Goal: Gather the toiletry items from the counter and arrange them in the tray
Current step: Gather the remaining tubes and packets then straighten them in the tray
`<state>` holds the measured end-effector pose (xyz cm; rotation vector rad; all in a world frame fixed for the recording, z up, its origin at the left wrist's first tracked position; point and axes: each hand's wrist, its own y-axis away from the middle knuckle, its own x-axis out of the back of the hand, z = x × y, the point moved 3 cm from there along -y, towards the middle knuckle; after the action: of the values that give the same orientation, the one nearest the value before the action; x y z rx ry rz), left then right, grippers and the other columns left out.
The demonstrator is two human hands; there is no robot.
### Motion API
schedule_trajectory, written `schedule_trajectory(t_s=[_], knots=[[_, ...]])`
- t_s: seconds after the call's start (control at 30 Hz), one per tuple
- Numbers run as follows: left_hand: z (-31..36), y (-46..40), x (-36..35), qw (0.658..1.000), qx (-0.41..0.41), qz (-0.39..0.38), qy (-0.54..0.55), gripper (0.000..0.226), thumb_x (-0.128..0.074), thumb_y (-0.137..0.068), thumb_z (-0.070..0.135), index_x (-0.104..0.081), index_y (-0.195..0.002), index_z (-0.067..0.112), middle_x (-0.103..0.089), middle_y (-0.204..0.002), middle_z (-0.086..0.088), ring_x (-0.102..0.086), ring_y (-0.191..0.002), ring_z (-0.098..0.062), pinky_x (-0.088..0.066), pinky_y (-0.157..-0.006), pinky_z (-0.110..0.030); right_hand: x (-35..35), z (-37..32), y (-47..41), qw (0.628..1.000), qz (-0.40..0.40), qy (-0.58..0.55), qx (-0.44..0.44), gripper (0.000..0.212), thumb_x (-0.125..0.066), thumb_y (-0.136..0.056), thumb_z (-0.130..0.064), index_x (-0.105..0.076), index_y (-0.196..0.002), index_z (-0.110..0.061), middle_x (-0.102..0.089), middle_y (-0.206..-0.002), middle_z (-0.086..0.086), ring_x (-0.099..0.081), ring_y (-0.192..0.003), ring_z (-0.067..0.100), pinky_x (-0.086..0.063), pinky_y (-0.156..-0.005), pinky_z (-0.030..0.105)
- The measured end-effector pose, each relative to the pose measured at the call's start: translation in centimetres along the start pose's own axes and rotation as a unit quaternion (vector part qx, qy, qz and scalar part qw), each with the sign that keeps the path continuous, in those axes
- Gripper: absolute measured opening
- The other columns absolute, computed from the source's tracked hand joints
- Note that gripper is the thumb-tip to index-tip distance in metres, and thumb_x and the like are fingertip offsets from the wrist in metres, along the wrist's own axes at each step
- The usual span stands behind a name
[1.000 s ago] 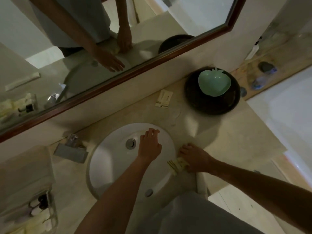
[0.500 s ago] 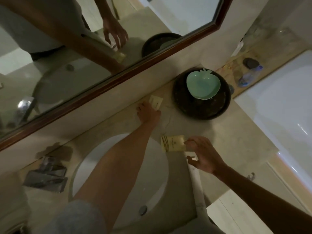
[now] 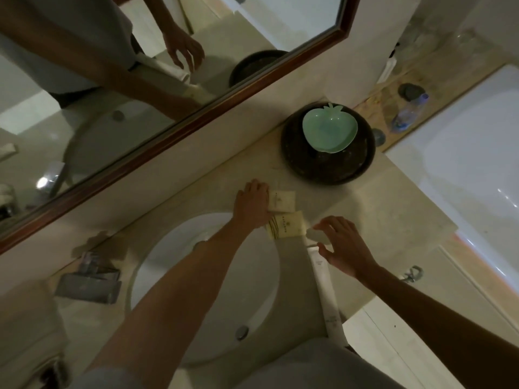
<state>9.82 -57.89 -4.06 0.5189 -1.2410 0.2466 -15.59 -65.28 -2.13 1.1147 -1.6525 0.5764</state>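
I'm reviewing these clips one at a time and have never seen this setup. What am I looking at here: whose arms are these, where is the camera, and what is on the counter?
There is no machine: a person wears a wide-angle camera on the head, looking down at their own bare arms over a bathroom counter with a white sink and a mirror behind it. The left hand rests on a small pale packet. Touching that one, a second packet with printed lines lies by the sink's edge. The right hand, fingers spread, touches a small whitish item I cannot identify, at the end of a long white tube. Farther back a green apple-shaped dish sits in a dark round tray. Neither hand has lifted anything.
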Motion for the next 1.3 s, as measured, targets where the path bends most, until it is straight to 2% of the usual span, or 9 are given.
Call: schedule_trajectory(t_s=[0.1,0.2,0.4,0.57,0.83,0.97,1.07,1.13,1.3], knots=[[-0.6,0.9,-1.0,0.999,-0.019,-0.024,0.032,0.093,-0.07,-0.066,0.069,-0.035,-0.136,0.017,-0.04,-0.137,-0.008,-0.039,-0.121,-0.028,-0.035,-0.099,-0.048,-0.1,-0.3,0.9,1.0,0.001,0.007,-0.01,0.045,-0.071,-0.08,-0.031,-0.058,-0.122,-0.022,-0.055,-0.125,0.003,-0.049,-0.119,0.023,-0.041,-0.103,0.044],[-0.1,0.7,-0.6,0.995,-0.077,-0.049,0.033,0.095,-0.068,-0.075,0.062,-0.027,-0.146,0.015,-0.035,-0.147,-0.009,-0.033,-0.132,-0.029,-0.026,-0.108,-0.048,-0.1,-0.3,2.3,1.0,0.018,0.002,-0.014,0.044,-0.072,-0.079,-0.029,-0.059,-0.121,-0.021,-0.056,-0.123,0.002,-0.049,-0.117,0.022,-0.038,-0.102,0.041],[1.6,0.2,-0.6,0.994,0.003,-0.108,0.015,0.076,-0.07,-0.078,0.041,-0.035,-0.136,0.006,-0.04,-0.135,-0.017,-0.044,-0.117,-0.034,-0.041,-0.095,-0.044,-0.4,-0.3,5.3,0.999,0.039,-0.019,-0.018,0.044,-0.073,-0.075,-0.021,-0.059,-0.117,-0.019,-0.056,-0.119,0.002,-0.05,-0.112,0.023,-0.041,-0.097,0.039],[5.0,2.6,-0.8,0.989,0.032,-0.041,0.138,0.038,-0.054,-0.087,0.026,-0.046,-0.12,0.009,-0.06,-0.11,-0.014,-0.06,-0.098,-0.032,-0.049,-0.079,-0.039,-1.3,-0.6,7.2,0.999,0.034,-0.031,-0.027,0.043,-0.073,-0.074,-0.019,-0.06,-0.116,-0.019,-0.057,-0.118,0.001,-0.049,-0.112,0.021,-0.039,-0.098,0.04],[8.3,5.4,-0.5,0.977,0.105,0.065,0.175,0.016,-0.041,-0.093,0.016,-0.052,-0.101,0.008,-0.062,-0.093,-0.013,-0.059,-0.082,-0.03,-0.046,-0.068,-0.038,-2.0,0.6,9.1,0.997,0.018,-0.043,-0.058,0.039,-0.069,-0.078,-0.018,-0.06,-0.117,-0.018,-0.057,-0.117,0.001,-0.05,-0.11,0.022,-0.044,-0.095,0.042],[8.8,6.4,-1.1,0.984,0.079,0.034,0.158,0.013,-0.04,-0.093,0.018,-0.05,-0.095,0.011,-0.06,-0.085,-0.009,-0.059,-0.076,-0.029,-0.043,-0.062,-0.035,-2.3,1.2,10.5,0.996,0.012,-0.042,-0.074,0.034,-0.069,-0.079,-0.015,-0.061,-0.112,-0.017,-0.057,-0.115,0.0,-0.05,-0.109,0.022,-0.043,-0.094,0.039],[9.2,7.3,-2.6,0.989,0.064,-0.016,0.134,0.017,-0.04,-0.093,0.02,-0.052,-0.101,0.011,-0.063,-0.092,-0.009,-0.06,-0.082,-0.029,-0.04,-0.063,-0.033,-2.6,1.2,11.2,0.997,-0.002,-0.026,-0.076,0.033,-0.07,-0.079,-0.016,-0.061,-0.111,-0.017,-0.058,-0.114,0.001,-0.05,-0.108,0.022,-0.044,-0.092,0.039],[9.0,7.7,-3.3,0.994,0.057,-0.016,0.087,0.021,-0.045,-0.09,0.024,-0.053,-0.106,0.014,-0.061,-0.103,-0.008,-0.058,-0.091,-0.028,-0.044,-0.073,-0.037,-2.7,1.2,11.6,0.997,-0.007,-0.02,-0.081,0.032,-0.069,-0.079,-0.016,-0.062,-0.11,-0.017,-0.058,-0.113,0.002,-0.051,-0.106,0.023,-0.044,-0.091,0.038],[8.8,8.5,-4.8,0.998,-0.023,-0.01,0.057,0.075,-0.064,-0.067,0.046,-0.038,-0.131,0.017,-0.044,-0.127,-0.008,-0.043,-0.113,-0.029,-0.038,-0.094,-0.043,-2.8,0.8,12.2,0.99,-0.005,-0.032,-0.134,0.028,-0.068,-0.081,-0.032,-0.062,-0.105,-0.02,-0.055,-0.108,-0.003,-0.052,-0.1,0.022,-0.043,-0.084,0.036]])
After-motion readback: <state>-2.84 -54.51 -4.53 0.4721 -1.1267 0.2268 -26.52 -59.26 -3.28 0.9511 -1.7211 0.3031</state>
